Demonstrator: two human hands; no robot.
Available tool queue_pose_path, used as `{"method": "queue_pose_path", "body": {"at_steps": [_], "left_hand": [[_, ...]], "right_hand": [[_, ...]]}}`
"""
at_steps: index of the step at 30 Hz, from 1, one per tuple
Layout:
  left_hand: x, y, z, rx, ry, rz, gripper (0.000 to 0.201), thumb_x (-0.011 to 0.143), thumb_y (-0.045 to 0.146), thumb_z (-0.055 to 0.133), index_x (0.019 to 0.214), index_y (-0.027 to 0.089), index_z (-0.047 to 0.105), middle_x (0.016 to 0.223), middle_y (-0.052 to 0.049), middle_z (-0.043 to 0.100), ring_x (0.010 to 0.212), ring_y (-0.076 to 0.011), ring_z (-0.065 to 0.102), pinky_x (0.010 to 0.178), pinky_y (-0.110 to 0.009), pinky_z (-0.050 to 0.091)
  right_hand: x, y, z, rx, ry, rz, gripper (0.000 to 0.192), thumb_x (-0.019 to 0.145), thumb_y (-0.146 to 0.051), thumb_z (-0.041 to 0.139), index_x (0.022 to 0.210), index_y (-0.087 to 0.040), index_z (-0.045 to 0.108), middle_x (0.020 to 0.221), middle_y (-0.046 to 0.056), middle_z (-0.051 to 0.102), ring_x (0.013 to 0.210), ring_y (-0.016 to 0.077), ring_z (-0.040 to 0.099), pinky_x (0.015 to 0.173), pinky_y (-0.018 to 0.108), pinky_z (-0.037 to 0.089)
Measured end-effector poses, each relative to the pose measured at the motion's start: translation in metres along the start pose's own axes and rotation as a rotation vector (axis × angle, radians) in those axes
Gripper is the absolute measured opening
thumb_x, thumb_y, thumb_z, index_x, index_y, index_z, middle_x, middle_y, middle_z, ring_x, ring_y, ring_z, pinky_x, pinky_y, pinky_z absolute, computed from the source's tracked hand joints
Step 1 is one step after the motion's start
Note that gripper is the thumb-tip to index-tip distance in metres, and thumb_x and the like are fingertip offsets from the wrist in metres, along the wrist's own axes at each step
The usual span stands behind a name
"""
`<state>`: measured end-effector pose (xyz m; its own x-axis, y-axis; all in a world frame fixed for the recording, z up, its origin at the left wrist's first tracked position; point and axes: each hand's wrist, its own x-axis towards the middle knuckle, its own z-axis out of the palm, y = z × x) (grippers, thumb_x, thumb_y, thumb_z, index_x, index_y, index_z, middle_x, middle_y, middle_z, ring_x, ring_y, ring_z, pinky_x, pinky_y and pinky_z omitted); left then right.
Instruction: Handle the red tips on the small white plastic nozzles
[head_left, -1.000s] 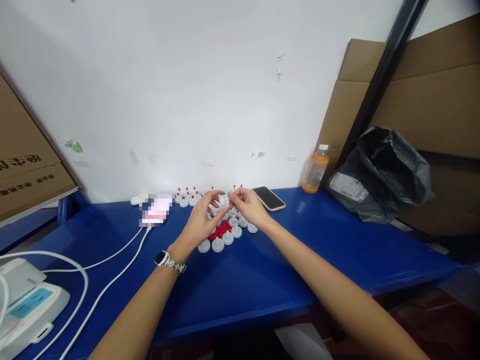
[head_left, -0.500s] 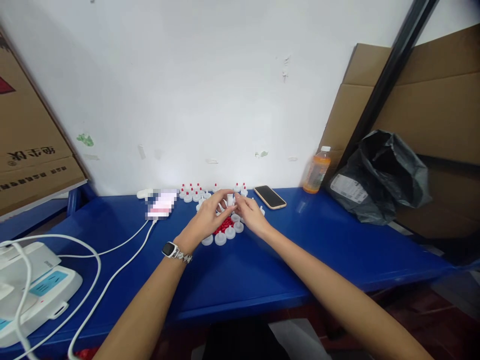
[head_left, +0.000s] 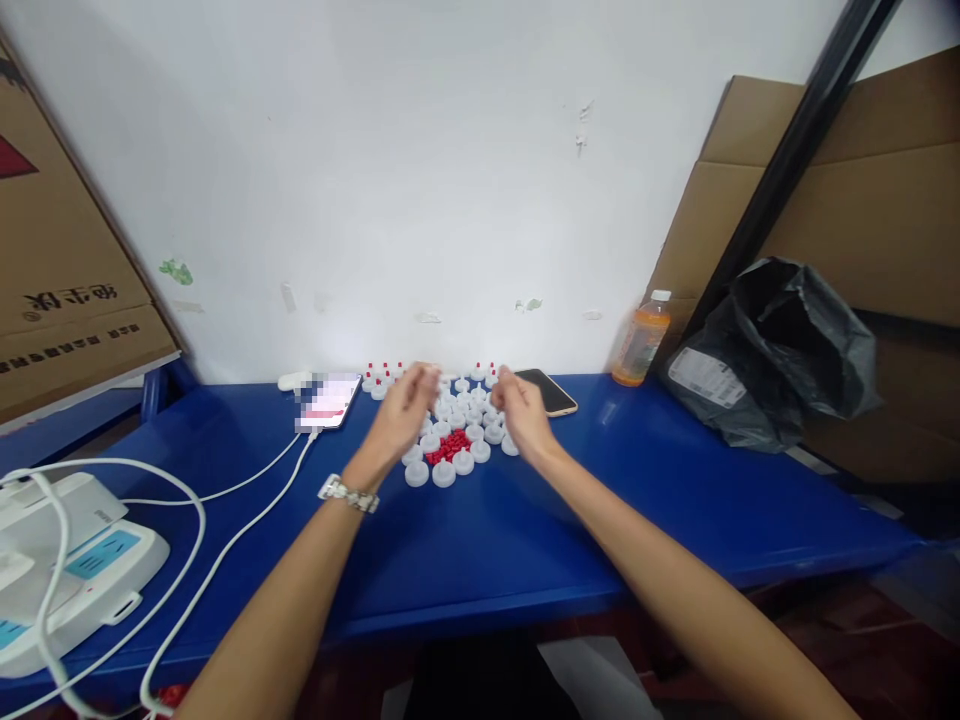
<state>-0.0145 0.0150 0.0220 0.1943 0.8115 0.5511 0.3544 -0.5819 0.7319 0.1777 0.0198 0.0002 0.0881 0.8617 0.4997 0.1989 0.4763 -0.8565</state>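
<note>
My left hand (head_left: 405, 408), blurred by motion at the fingertips, is curled closed over the back left of a cluster of white plastic nozzle caps (head_left: 459, 412). Whatever its fingers hold cannot be made out. Across the cluster, my right hand (head_left: 523, 408) has its fingers pressed together in a pinch, beside the right-hand caps; anything in it is too small or hidden. A pile of small red tips (head_left: 451, 446) lies among the white caps. Along the wall stand several white caps fitted with red tips (head_left: 378, 384), partly behind my left hand.
A dark-screened phone (head_left: 553, 392) lies behind my right hand. Another phone (head_left: 330, 402) with a cable is at left. An orange drink bottle (head_left: 642, 340) and a grey plastic bag (head_left: 739, 375) stand at right. A white power strip (head_left: 105, 565) with looping cables sits at front left.
My hands were together over the cluster around a white cap; now they are apart, left hand to the left, right hand to the right. More caps and red tips show between them.
</note>
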Motion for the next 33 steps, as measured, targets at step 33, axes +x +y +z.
{"method": "queue_pose_path", "body": {"at_steps": [33], "left_hand": [[-0.008, -0.025, 0.015, 0.340, -0.193, 0.028, 0.030, 0.093, 0.049, 0.052, 0.101, 0.023, 0.065, 0.107, -0.006, 0.064, 0.099, -0.0234, 0.062, 0.076, -0.035, 0.050]], "right_hand": [[0.118, 0.056, 0.011, -0.926, -0.293, 0.084, 0.016, 0.079, -0.021, 0.061, 0.085, -0.020, 0.076, 0.092, 0.008, 0.076, 0.087, 0.0225, 0.069, 0.078, 0.030, 0.047]]}}
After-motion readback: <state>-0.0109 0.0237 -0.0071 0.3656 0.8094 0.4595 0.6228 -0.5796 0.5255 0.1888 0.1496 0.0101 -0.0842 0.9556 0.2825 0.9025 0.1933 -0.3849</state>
